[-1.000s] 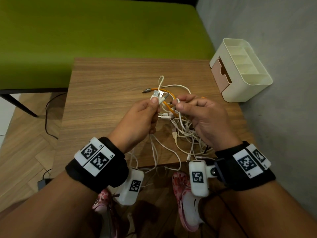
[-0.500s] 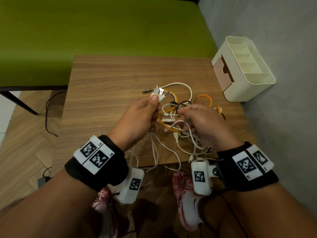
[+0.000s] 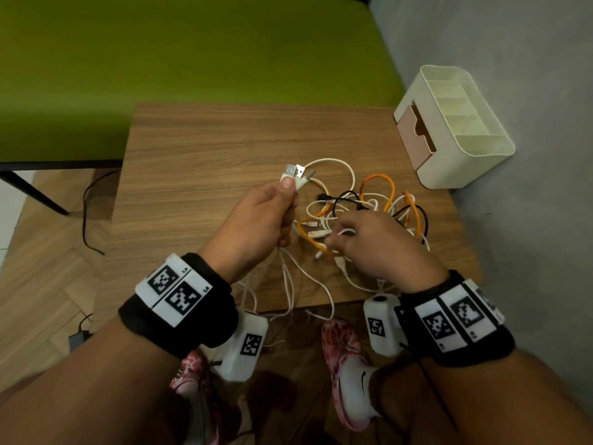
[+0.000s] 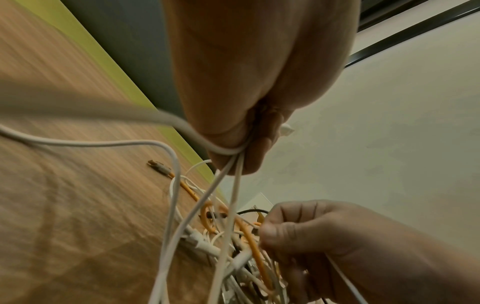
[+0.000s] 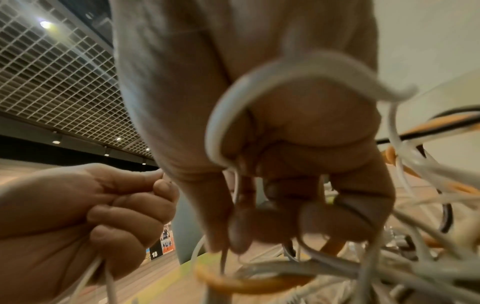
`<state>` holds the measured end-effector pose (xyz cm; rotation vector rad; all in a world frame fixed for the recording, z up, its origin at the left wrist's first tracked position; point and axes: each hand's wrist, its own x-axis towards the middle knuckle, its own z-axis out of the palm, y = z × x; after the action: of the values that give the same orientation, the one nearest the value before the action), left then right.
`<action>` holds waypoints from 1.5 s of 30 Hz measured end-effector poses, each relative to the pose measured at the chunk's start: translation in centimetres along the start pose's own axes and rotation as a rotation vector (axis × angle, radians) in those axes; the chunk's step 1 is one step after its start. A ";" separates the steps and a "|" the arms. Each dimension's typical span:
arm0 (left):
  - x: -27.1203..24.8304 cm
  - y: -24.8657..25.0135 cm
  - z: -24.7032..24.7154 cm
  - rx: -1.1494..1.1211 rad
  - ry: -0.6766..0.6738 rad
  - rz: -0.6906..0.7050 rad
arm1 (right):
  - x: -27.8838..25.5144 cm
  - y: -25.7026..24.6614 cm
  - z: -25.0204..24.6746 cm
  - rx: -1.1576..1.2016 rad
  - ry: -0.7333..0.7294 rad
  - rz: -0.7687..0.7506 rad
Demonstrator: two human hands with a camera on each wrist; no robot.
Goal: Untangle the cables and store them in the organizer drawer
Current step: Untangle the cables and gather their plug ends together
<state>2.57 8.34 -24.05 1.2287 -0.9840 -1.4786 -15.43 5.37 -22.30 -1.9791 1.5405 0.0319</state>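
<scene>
Fists (image 3: 256,216), apparently both, on cables (image 3: 362,207)

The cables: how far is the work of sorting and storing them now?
Early. Nothing looks stored: the pink drawer of the organizer is shut. In hand: the left hand grips white cables by their plugs, while the right hand picks at the tangle on the table. Left: the orange, black and other white cables.

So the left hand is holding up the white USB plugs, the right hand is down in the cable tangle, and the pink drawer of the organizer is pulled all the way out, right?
Not quite. The pink drawer sits closed in the organizer, as the head view shows. The rest holds: the left hand grips the white USB plugs and the right hand works in the cable tangle.
</scene>
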 end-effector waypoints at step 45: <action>-0.2 -0.6 1.8 -0.012 0.075 0.111 | -0.3 -2.9 3.0 0.862 0.473 -0.370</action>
<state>0.75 8.73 -24.28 1.1932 -0.9763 -1.3410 -11.97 7.46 -23.27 -1.5496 1.1082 -1.1236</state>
